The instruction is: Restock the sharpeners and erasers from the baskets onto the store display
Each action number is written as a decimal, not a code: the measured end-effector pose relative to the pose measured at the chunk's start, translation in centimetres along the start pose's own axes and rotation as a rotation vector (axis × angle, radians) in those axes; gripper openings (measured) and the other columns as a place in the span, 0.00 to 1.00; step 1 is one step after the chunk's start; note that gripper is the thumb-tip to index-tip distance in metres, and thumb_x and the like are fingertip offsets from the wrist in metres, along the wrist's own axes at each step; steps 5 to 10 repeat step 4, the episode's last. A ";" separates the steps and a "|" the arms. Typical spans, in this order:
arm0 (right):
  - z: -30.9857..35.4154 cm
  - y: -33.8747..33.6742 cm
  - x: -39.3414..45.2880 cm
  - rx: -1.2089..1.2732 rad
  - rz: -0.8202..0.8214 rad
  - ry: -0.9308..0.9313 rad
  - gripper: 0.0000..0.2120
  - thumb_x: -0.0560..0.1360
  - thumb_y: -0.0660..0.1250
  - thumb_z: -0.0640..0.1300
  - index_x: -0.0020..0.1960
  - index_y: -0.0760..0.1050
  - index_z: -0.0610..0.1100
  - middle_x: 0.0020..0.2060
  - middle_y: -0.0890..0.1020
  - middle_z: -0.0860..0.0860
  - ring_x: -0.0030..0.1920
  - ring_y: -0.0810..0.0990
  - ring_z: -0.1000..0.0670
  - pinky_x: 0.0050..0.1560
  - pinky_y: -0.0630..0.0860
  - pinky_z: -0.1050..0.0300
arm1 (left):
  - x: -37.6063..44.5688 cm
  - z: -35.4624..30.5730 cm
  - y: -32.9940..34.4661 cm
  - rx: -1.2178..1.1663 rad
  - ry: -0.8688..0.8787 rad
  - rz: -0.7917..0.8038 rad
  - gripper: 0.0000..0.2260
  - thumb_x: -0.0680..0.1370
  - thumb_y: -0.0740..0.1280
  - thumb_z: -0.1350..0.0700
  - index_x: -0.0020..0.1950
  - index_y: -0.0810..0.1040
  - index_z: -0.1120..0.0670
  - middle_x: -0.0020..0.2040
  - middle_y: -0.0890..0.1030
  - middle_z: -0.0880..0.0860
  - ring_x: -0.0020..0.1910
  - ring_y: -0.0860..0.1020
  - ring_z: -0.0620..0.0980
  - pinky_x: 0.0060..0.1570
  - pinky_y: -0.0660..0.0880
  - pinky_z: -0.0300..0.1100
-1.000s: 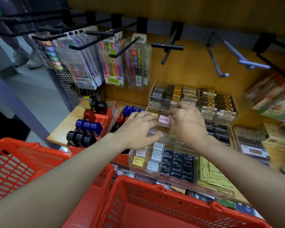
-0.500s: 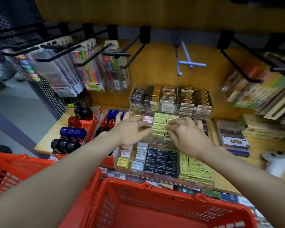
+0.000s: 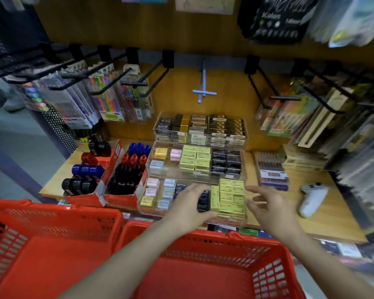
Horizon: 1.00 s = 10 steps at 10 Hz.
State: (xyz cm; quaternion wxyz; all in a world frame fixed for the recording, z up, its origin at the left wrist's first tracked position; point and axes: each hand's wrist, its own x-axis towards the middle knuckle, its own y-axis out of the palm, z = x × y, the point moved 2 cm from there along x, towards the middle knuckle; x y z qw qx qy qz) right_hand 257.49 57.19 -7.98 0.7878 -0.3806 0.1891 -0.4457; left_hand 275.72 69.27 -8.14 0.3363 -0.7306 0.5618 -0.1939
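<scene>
2 bare hands hover over the front of the clear tiered eraser display (image 3: 200, 175) on the wooden shelf (image 3: 324, 214). Over the display's lowest tier, the left hand (image 3: 189, 203) has its fingers spread and relaxed above the black erasers (image 3: 203, 200), holding nothing. Just right of the display's yellow erasers (image 3: 232, 197), the right hand (image 3: 268, 207) is also loosely open and empty. Left of the display stand red boxes of sharpeners (image 3: 125, 173). In front of the display sit 2 red baskets (image 3: 203, 240); right of it lies a white controller (image 3: 311, 197).
</scene>
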 end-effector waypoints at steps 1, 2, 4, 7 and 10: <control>-0.3 0.9 -0.5 -0.064 0.014 -0.044 0.18 0.78 0.66 0.42 0.67 0.74 0.48 0.59 0.75 0.51 0.53 0.77 0.53 0.56 0.74 0.61 | 0.9 -1.3 1.6 0.021 -0.015 -0.026 0.29 0.75 0.72 0.48 0.73 0.66 0.50 0.71 0.66 0.46 0.68 0.68 0.47 0.69 0.65 0.41; -0.4 1.4 0.0 -0.136 0.045 -0.044 0.20 0.79 0.62 0.40 0.70 0.70 0.50 0.62 0.71 0.50 0.58 0.74 0.51 0.59 0.70 0.61 | 1.7 -1.5 2.2 0.110 -0.018 -0.029 0.30 0.74 0.72 0.46 0.73 0.68 0.52 0.71 0.66 0.47 0.69 0.67 0.46 0.67 0.62 0.37; -0.5 1.0 -0.5 -0.126 0.046 -0.076 0.26 0.77 0.64 0.40 0.74 0.64 0.52 0.60 0.69 0.49 0.59 0.74 0.47 0.60 0.74 0.53 | 1.4 -1.7 1.6 0.104 0.013 -0.030 0.29 0.74 0.71 0.44 0.73 0.67 0.47 0.70 0.64 0.45 0.69 0.64 0.45 0.67 0.61 0.38; -0.5 1.0 -0.5 -0.126 0.046 -0.076 0.26 0.77 0.64 0.40 0.74 0.64 0.52 0.60 0.69 0.49 0.59 0.74 0.47 0.60 0.74 0.53 | 1.4 -1.7 1.6 0.104 0.013 -0.030 0.29 0.74 0.71 0.44 0.73 0.67 0.47 0.70 0.64 0.45 0.69 0.64 0.45 0.67 0.61 0.38; -0.5 1.0 -0.5 -0.126 0.046 -0.076 0.26 0.77 0.64 0.40 0.74 0.64 0.52 0.60 0.69 0.49 0.59 0.74 0.47 0.60 0.74 0.53 | 1.4 -1.7 1.6 0.104 0.013 -0.030 0.29 0.74 0.71 0.44 0.73 0.67 0.47 0.70 0.64 0.45 0.69 0.64 0.45 0.67 0.61 0.38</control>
